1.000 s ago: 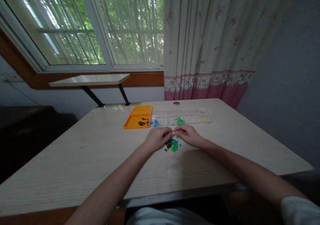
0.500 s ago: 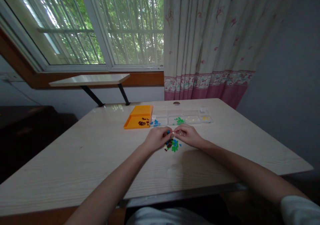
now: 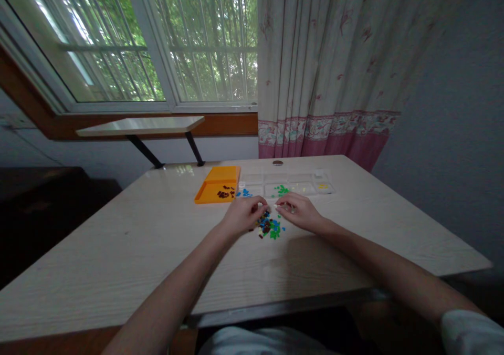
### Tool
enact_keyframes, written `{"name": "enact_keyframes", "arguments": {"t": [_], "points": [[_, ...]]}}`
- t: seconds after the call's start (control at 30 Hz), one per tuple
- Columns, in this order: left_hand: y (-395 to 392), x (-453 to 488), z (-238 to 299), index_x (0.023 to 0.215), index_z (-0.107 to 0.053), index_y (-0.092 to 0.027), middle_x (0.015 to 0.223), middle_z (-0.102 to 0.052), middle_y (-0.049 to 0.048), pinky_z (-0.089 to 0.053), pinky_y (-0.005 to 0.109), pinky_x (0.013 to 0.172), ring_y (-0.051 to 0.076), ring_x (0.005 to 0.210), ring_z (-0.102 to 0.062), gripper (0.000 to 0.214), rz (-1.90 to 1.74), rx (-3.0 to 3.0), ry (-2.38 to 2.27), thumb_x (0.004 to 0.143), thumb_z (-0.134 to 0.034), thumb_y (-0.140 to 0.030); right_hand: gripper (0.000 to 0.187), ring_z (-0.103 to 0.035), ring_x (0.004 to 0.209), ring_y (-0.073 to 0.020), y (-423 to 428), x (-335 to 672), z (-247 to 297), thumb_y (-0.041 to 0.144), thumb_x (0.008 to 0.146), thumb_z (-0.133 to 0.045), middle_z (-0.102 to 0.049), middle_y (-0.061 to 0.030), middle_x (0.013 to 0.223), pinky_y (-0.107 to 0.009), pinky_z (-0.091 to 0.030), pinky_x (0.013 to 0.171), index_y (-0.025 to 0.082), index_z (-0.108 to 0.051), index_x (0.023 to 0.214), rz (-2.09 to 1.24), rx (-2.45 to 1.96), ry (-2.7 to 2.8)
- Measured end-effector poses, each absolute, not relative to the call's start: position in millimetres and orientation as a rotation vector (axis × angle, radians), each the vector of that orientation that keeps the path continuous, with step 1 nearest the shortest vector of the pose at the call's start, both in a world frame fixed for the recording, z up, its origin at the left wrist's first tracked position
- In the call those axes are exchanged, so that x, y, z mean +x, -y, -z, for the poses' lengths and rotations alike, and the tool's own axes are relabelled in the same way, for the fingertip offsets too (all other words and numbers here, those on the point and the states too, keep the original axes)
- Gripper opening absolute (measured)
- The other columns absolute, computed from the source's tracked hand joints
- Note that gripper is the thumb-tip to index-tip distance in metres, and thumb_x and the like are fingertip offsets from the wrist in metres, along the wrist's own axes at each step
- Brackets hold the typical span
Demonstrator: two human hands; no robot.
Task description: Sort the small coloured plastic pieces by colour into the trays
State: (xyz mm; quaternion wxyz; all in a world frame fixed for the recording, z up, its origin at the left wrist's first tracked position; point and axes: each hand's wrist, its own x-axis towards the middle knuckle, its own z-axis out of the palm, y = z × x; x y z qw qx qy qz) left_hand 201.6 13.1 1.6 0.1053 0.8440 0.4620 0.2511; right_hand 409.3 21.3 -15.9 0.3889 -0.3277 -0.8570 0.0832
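Note:
My left hand (image 3: 244,212) is closed in a pinch just left of a mixed pile of small pieces (image 3: 272,229). What its fingertips hold, if anything, is too small to make out. Facing it across a narrow gap, my right hand (image 3: 300,211) pinches a small whitish piece (image 3: 276,206) between thumb and forefinger. Blue, green, dark brown and pale pieces make up the pile, which lies on the table below and between both hands. The left fingers hide part of it.
Behind my hands, an open orange case (image 3: 208,192) holds dark brown pieces (image 3: 226,192). Beside it, a clear compartment box (image 3: 271,178) has blue (image 3: 244,192), green (image 3: 282,190) and yellow pieces (image 3: 323,186) in separate sections. A small raised shelf (image 3: 145,125) stands at the back left.
My hands, touching at the fingertips before, have drawn slightly apart. More of the pile now shows between them, and the whitish piece is at my right fingertips.

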Motion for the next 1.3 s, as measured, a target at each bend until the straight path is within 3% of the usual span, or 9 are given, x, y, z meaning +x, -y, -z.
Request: {"name": "enact_keyframes", "arguments": {"t": [0.23, 0.37, 0.97, 1.3], "points": [[-29.0, 166.8, -8.0, 0.061, -0.056, -0.014, 0.053, -0.048, -0.0026, -0.027, 0.019, 0.048, 0.008, 0.051, -0.041, 0.028, -0.297, 2.347, -1.205, 0.074, -0.051, -0.038, 0.016, -0.055, 0.069, -0.0138, -30.7, 434.1, -1.5, 0.029, 0.083, -0.050, -0.063, -0.0052, 0.080, -0.025, -0.044, 0.066, 0.018, -0.061, 0.086, 0.020, -0.824, 2.068], [-30.5, 159.8, -6.9, 0.061, -0.053, -0.014, 0.052, -0.044, -0.0051, -0.029, 0.017, 0.047, 0.007, 0.050, -0.038, 0.031, -0.106, 2.185, -1.002, 0.067, -0.060, -0.043, 0.015, -0.054, 0.064, -0.0131, -34.9, 445.3, -9.2, 0.029, 0.082, -0.051, -0.063, -0.0052, 0.079, -0.026, -0.043, 0.063, 0.019, -0.061, 0.085, 0.116, -0.864, 2.014], [-30.2, 167.7, -4.2, 0.066, -0.059, -0.014, 0.059, -0.050, -0.0035, -0.030, 0.017, 0.050, 0.007, 0.055, -0.043, 0.016, -0.193, 2.211, -1.033, 0.065, -0.062, -0.030, 0.013, -0.053, 0.059, -0.0123, -31.1, 447.2, -12.9, 0.029, 0.081, -0.053, -0.063, -0.0034, 0.072, -0.026, -0.043, 0.060, 0.020, -0.062, 0.084, 0.215, -0.842, 1.932], [-31.8, 168.4, -0.9, 0.067, -0.062, -0.014, 0.058, -0.055, -0.0011, -0.031, 0.018, 0.049, 0.009, 0.053, -0.045, 0.014, -0.188, 2.287, -1.047, 0.069, -0.053, -0.024, 0.015, -0.052, 0.058, -0.0117, -40.1, 453.4, -8.6, 0.029, 0.081, -0.051, -0.063, -0.0036, 0.074, -0.025, -0.042, 0.060, 0.019, -0.062, 0.084, 0.219, -0.878, 1.953]]}}
